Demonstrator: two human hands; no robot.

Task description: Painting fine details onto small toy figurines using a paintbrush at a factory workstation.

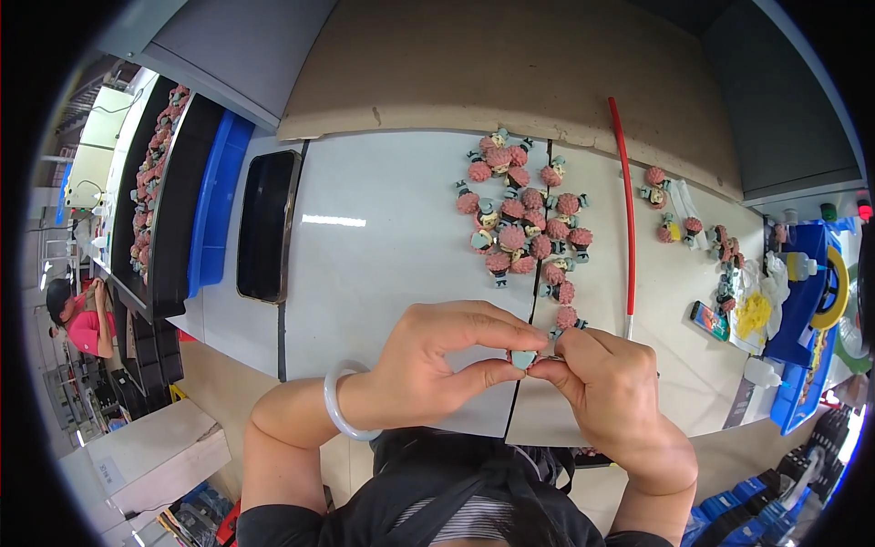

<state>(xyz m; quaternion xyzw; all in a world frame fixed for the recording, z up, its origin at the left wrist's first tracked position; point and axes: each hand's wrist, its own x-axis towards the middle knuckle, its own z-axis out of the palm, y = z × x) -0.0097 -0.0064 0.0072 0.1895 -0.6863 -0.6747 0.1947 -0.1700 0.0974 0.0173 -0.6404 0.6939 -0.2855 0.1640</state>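
Head view: we hold a small pale-green piece (523,358) up between our two hands.
Our left hand (436,360) pinches it between thumb and finger; our right hand (612,383) has fingers drawn narrow beside it, but we cannot tell what they grip. It sits over the white table (383,264), nearer us than the pink figurines (511,238).

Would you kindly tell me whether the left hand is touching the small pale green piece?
Touching. The head view shows the left hand pinching the small pale green piece between its thumb and a finger.
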